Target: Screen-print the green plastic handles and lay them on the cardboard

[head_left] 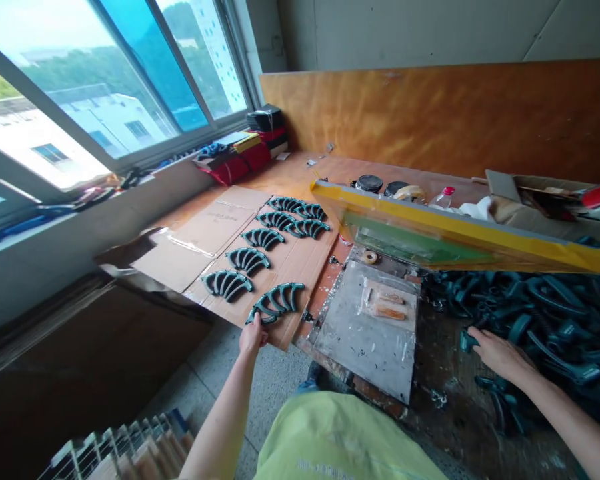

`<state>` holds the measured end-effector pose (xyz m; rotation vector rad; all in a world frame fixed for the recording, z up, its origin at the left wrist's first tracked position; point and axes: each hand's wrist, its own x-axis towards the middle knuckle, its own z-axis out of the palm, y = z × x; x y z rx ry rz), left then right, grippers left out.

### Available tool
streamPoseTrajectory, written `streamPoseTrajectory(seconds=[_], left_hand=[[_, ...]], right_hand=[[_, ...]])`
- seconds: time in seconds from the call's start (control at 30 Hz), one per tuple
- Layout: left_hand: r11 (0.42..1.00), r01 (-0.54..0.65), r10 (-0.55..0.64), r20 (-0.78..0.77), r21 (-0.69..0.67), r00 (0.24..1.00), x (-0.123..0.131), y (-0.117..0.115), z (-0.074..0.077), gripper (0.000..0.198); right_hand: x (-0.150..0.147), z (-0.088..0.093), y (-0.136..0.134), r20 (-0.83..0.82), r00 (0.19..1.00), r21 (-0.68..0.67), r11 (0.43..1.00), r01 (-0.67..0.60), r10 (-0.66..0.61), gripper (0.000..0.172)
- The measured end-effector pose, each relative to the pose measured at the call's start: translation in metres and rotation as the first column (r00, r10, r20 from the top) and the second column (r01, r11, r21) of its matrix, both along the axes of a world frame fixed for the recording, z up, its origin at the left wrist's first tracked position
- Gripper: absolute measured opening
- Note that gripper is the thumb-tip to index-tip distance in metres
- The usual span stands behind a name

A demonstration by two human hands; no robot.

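Observation:
My left hand (253, 335) is at the front of a flat cardboard sheet (275, 339), closed on the end of a curved dark green plastic part. That part lies against a fanned row of similar curved parts (283, 298). More such rows (248, 260) lie farther back on the sheet. On the right, my right hand (500, 355) pinches a dark green plastic part (467, 341) at the edge of a large heap of green plastic parts (555, 313). My fingers partly hide both held pieces.
Between my hands lies a grey plate (365, 347) with a taped pad (387, 303). A yellow-edged screen frame (455, 223) is raised above its back. Behind stand dark-lidded jars (369, 183) and a red-capped bottle (445, 195). A wire rack (125, 447) is at lower left.

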<state>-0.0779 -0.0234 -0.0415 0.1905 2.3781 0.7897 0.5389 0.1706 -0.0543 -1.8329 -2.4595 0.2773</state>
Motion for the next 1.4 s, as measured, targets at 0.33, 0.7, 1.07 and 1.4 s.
streamPoseTrajectory(seconds=[0.33, 0.7, 1.07, 1.4], left_hand=[[0.98, 0.117, -0.173, -0.409, -0.158, 0.896, 0.08, 0.066, 0.004, 0.065], [0.948, 0.181, -0.297, -0.524, -0.261, 0.798, 0.071, 0.077, -0.004, 0.049], [0.746, 0.643, -0.612, -0.559, -0.173, 0.559, 0.019, 0.208, 0.009, 0.051], [0.794, 0.608, -0.541, -0.474, -0.016, 0.695, 0.006, 0.241, 0.015, 0.06]], right_hand=[[-0.143, 0.066, -0.008, -0.48, 0.87, 0.075, 0.994, -0.085, 0.111, 0.04], [-0.227, 0.038, -0.015, -0.257, 0.847, 0.353, 0.861, -0.366, 0.465, 0.036], [-0.23, 0.031, -0.023, -0.25, 0.891, 0.354, 0.892, -0.281, 0.38, 0.037], [-0.245, 0.051, -0.029, -0.184, 0.943, 0.274, 0.936, -0.223, 0.279, 0.04]])
